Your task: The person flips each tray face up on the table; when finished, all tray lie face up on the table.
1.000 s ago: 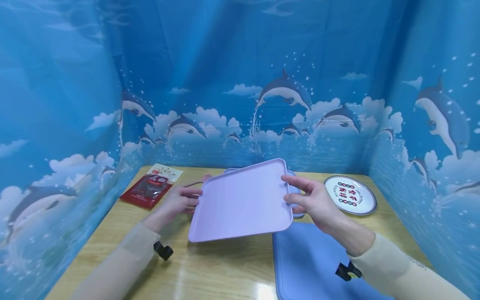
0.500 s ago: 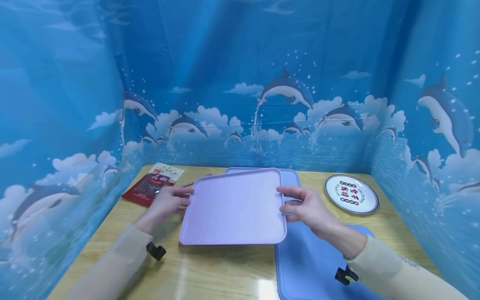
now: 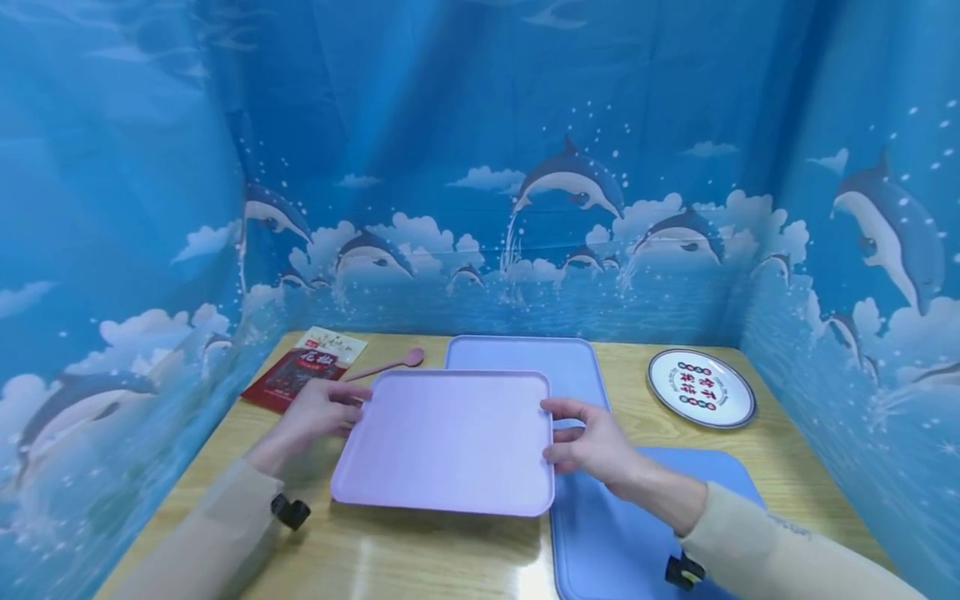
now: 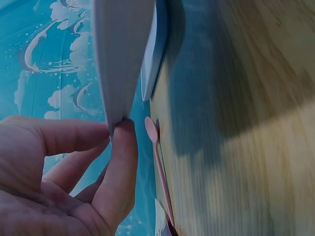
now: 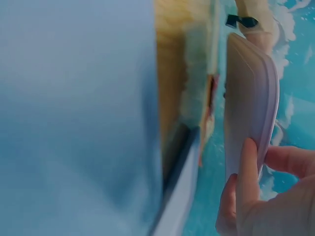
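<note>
Both hands hold a lilac rectangular tray with a low raised rim, lifted over the wooden table. My left hand pinches its left edge, and the left wrist view shows thumb and fingers on opposite faces of the rim. On the opposite edge, my right hand grips with fingers beneath the tray. Behind the held tray lies a pale periwinkle tray, partly covered in the head view. A pink spoon rests on the table just beyond the left hand.
A red spice bag lies at the back left, close to the left hand. To the right sit a white plate with red lettering and a flat blue rectangular tray or mat. Dolphin-print curtains enclose the table.
Both hands have brought the lilac tray left and nearer to me, lower and more level. The pink spoon and more of the periwinkle tray now show behind it.
</note>
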`<state>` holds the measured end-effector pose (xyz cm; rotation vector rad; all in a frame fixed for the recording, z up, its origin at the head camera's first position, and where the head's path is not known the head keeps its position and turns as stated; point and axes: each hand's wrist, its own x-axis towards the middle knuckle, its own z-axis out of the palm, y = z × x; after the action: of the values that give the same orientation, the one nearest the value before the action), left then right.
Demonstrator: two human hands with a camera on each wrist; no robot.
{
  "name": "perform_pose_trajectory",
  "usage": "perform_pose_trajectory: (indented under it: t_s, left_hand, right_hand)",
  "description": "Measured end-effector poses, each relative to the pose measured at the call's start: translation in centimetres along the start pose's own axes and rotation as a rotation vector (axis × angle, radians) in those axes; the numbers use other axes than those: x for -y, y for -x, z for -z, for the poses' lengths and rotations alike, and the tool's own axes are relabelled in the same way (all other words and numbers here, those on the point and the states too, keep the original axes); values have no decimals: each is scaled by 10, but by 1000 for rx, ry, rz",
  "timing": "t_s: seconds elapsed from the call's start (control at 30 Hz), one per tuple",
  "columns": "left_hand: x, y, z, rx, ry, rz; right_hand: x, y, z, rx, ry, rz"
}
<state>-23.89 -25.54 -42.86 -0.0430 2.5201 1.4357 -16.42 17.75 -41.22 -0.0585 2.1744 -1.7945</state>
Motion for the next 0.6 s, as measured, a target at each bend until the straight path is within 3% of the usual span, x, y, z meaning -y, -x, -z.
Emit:
perform_pose_trajectory:
  t_s: [0.3, 0.6]
  left_hand:
    - [13, 9, 12, 16, -65, 70]
    - [28, 24, 18, 36, -99, 91]
  right_hand:
    - [-24, -4, -19, 58, 25, -42]
    - [-36, -1, -40, 98, 40, -49]
